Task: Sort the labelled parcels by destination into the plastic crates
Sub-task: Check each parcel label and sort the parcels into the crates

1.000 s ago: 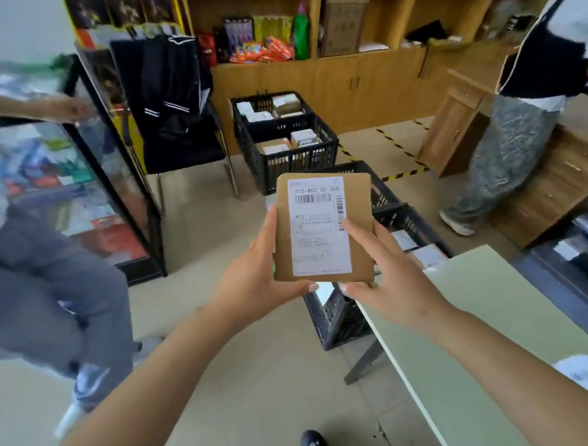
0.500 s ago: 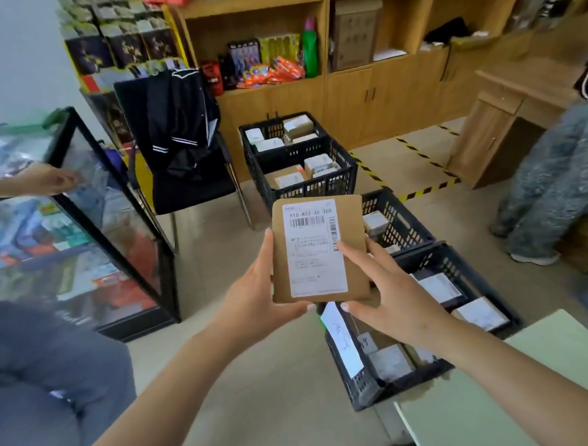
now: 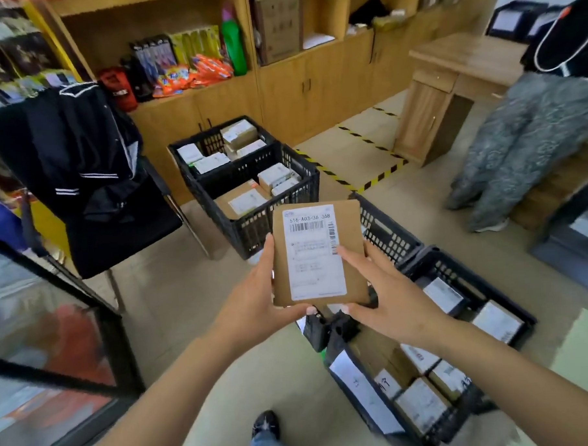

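Parcel sits upright, label toward me, above the crates on the floor, my left hand gripping its left edge and my right hand pinching the right, so I can read the destination code before choosing a crate.

There is only 1 view, from a camera worn on the person's head. It looks forward and down, so both forearms enter from the bottom edge and the left hand and right hand are near the lens, at the centre. The brown parcel between them faces the camera. The lens is wide-angle: the wooden cabinets far behind look bent, and the black plastic crates stand on the floor below and ahead.
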`<state>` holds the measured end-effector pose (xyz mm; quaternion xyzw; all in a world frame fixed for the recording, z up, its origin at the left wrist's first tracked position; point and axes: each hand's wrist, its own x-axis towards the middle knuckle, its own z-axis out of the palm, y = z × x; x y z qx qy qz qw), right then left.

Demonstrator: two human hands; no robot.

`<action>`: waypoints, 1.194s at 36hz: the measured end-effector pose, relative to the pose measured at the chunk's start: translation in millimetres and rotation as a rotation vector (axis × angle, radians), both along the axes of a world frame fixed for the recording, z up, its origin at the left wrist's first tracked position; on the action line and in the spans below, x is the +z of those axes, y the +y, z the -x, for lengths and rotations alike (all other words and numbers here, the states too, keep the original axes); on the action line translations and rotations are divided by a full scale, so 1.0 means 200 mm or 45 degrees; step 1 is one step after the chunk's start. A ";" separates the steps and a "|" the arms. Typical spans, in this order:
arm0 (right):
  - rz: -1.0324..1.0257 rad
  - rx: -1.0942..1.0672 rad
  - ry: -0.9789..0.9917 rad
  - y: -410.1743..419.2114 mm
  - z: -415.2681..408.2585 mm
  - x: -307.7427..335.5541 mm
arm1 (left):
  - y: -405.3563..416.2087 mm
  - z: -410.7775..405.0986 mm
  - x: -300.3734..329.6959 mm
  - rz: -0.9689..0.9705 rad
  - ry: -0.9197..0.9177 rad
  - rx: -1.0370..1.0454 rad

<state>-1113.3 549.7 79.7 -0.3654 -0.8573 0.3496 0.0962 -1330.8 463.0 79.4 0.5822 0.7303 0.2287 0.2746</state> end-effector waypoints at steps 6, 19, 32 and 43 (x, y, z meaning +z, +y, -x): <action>0.037 -0.196 -0.125 0.17 0.25 -0.09 | 0.34 0.29 -0.05 0.078 0.012 -0.216; 0.162 -0.502 -0.327 0.64 0.33 -0.29 | 1.10 0.36 -0.26 0.242 0.002 -0.496; 0.173 -0.784 -0.310 1.09 0.29 -0.37 | 1.77 0.28 -0.36 0.255 -0.078 -0.775; 0.380 -1.253 -0.203 1.29 0.47 -0.77 | 2.26 0.27 -0.78 0.389 -0.058 -1.108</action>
